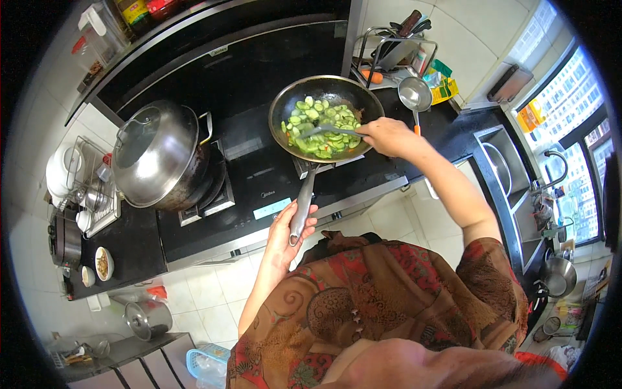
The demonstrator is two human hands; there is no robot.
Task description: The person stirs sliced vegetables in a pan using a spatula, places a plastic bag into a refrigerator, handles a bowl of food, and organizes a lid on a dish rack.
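Observation:
A dark wok [373,104] with a metal rim sits on the right burner of a black gas hob, its grey handle pointing towards me. My left hand [286,228] is wrapped around this handle from below, the thumb along its left side. Sliced green vegetable [311,114], with a few small orange-red bits, lies in the wok. My right hand [388,137] grips a dark turner [340,130] over the wok's right rim. The turner's head is among the slices; its edge is blurred.
A large lidded steel pot [155,155] stands on the left burner. Right of the wok are a ladle [415,94] and a knife rack [398,48]; a sink [505,170] lies farther right. Small bowls [104,264] stand at the counter's left end.

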